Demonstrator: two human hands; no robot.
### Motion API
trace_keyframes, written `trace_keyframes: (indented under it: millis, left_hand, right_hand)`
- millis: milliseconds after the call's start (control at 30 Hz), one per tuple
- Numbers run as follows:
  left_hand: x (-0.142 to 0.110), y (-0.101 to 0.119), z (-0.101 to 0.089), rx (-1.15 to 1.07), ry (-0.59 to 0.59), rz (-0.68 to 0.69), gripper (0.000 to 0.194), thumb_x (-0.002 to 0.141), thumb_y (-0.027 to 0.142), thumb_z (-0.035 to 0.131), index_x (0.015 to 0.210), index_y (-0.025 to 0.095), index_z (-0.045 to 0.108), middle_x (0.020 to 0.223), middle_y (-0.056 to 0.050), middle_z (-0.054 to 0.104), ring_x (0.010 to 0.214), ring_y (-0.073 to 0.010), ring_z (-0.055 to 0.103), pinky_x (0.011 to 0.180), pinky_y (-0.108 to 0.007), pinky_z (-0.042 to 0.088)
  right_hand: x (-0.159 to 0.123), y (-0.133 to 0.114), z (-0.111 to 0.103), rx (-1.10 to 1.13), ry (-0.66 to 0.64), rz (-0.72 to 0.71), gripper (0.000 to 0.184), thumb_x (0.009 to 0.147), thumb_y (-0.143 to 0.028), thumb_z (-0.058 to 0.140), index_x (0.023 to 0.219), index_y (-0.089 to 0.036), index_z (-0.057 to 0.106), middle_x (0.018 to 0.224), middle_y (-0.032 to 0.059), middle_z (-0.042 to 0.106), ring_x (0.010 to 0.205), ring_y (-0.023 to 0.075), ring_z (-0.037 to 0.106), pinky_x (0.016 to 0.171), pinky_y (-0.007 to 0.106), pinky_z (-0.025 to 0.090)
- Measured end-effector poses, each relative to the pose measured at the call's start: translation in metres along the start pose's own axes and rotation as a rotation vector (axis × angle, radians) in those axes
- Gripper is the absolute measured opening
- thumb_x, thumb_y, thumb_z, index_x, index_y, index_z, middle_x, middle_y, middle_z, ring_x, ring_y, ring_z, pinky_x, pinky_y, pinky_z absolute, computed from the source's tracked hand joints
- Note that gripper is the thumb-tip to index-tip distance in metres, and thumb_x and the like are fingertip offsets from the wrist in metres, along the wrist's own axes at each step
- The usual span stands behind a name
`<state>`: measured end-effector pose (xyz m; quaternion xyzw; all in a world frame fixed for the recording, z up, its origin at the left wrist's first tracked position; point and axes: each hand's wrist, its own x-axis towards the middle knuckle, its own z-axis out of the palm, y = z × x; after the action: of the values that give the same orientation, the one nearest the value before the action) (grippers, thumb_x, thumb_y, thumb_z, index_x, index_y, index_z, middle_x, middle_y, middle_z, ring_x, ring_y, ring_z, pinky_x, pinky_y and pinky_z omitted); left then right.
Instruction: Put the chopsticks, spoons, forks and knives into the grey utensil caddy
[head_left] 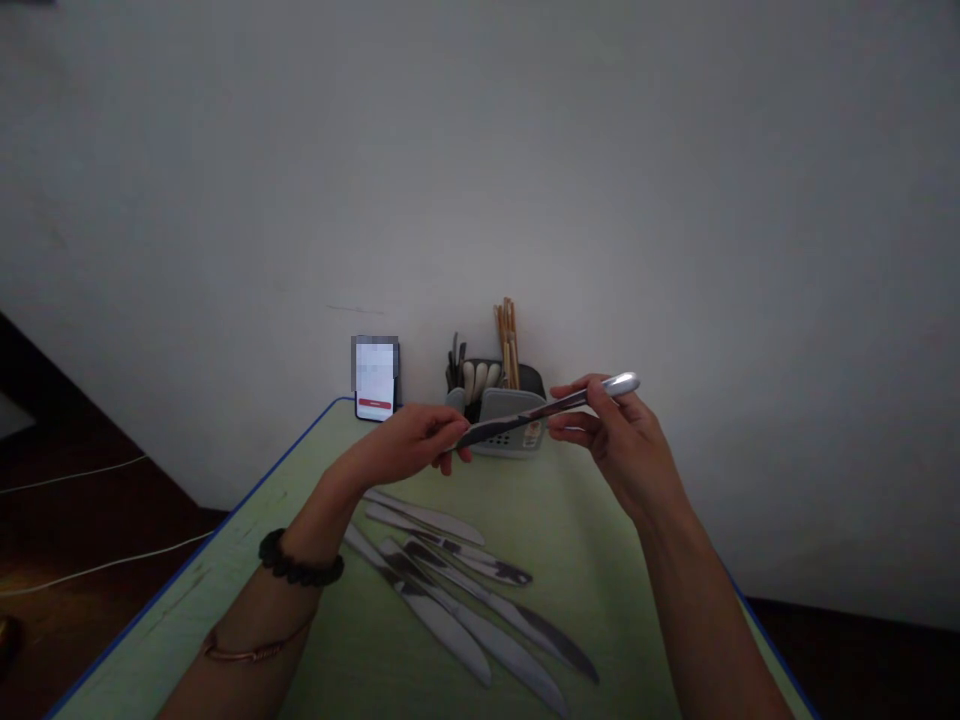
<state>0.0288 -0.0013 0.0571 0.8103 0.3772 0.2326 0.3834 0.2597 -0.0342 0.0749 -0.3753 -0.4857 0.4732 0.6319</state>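
Note:
A shiny metal table knife (517, 420) is held up above the table, slanting up to the right. My left hand (420, 440) pinches the blade end between thumb and fingers. Its handle lies in the grip of my right hand (619, 425), with the rounded handle end sticking out past the thumb. Below my hands several more table knives (465, 610) lie spread on the green table (600, 580), some overlapping. Behind the held knife stands a grey utensil holder (510, 405), partly hidden by the knife and my left fingers.
The holder contains wooden chopsticks (508, 340), white-handled utensils (480, 376) and dark-handled ones (455, 362). To its left a lit phone (375, 380) leans upright against the wall (480, 180). The table has a blue edge (262, 480); white cables (105, 575) run at the left.

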Motion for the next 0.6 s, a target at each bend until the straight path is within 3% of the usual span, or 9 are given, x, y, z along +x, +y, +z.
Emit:
trace_keyframes:
  millis: [133, 600]
  left_hand:
    - [0.0007, -0.0018, 0.0018, -0.102, 0.006, -0.035, 0.03, 0.09, 0.044, 0.04, 0.088, 0.016, 0.052, 0.084, -0.004, 0.069, 0.063, -0.0117, 0.062, 0.058, -0.023, 0.047]
    - [0.0004, -0.0025, 0.0019, -0.11, 0.004, -0.029, 0.031, 0.09, 0.045, 0.039, 0.086, 0.016, 0.05, 0.083, -0.005, 0.07, 0.063, -0.0126, 0.063, 0.059, -0.025, 0.049]
  right_hand:
    - [0.0004, 0.0, -0.001, 0.0, 0.006, -0.006, 0.026, 0.076, -0.043, 0.066, 0.082, -0.019, 0.06, 0.086, 0.0016, 0.07, 0.058, 0.0105, 0.066, 0.056, 0.023, 0.057]
    - [-0.0001, -0.0004, 0.0001, -0.011, -0.001, -0.003, 0.027, 0.075, -0.044, 0.066, 0.082, -0.019, 0.061, 0.086, 0.0017, 0.07, 0.057, 0.01, 0.066, 0.057, 0.024, 0.057]
